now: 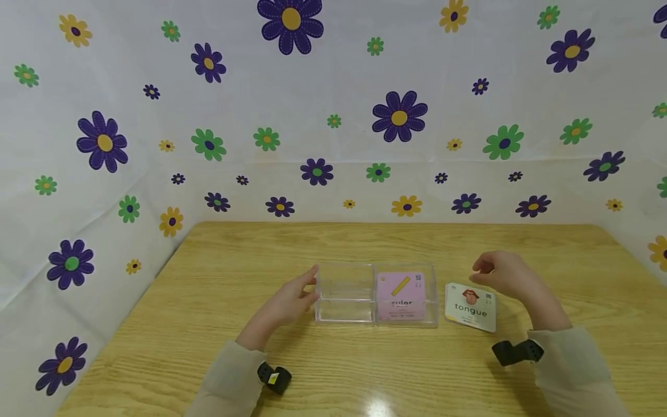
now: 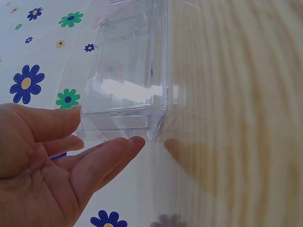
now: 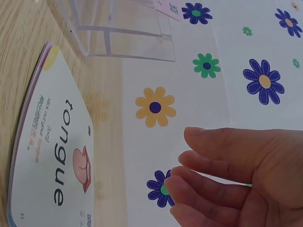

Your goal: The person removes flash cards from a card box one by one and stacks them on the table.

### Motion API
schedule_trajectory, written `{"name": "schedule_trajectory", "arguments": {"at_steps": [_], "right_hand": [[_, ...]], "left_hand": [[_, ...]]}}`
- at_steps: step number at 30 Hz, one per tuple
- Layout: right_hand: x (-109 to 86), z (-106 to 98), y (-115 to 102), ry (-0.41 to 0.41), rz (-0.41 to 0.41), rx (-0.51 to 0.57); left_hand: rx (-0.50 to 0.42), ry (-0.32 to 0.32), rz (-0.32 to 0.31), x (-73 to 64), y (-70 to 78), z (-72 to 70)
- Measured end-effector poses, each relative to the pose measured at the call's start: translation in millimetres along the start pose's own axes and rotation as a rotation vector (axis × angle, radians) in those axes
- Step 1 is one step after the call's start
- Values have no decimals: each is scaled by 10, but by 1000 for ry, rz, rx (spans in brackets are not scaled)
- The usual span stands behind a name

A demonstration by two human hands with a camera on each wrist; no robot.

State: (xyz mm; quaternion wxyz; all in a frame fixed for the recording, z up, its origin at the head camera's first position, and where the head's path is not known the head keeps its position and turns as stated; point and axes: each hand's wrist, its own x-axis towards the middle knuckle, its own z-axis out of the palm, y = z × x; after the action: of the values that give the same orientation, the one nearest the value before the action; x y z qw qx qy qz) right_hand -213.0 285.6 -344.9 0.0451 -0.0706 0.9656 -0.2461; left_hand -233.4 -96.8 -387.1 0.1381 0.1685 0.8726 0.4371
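Observation:
A clear plastic box (image 1: 345, 301) with two side-by-side compartments stands on the table. In its right compartment is a pink card (image 1: 406, 284) printed "ruler" with a yellow ruler picture; the left compartment shows no card. My left hand (image 1: 286, 304) is at the box's left end, fingertips at its side wall; the left wrist view shows thumb and fingers (image 2: 102, 161) nearly straight. To the right of the box lies a stack of cards (image 1: 471, 308), topped by a white "tongue" card. Just beyond that stack hovers my right hand (image 1: 502, 275), fingers loosely bent, holding nothing.
The wooden table (image 1: 333, 370) reaches back to a white flower-print cloth (image 1: 333, 87), which also hangs along the left and right sides. Each wrist wears a black strap device (image 1: 278, 379) by the light sleeve.

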Motion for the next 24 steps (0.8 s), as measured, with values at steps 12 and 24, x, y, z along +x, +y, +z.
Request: {"name": "schedule_trajectory", "arguments": {"at_steps": [12,24], "right_hand": [[-11,58,-199,69,-52,24],[-15,180,-396,177,-162,71]], "left_hand": [[7,3,14,-11,1,3],[2,3,22,-1,-19,-1]]}}
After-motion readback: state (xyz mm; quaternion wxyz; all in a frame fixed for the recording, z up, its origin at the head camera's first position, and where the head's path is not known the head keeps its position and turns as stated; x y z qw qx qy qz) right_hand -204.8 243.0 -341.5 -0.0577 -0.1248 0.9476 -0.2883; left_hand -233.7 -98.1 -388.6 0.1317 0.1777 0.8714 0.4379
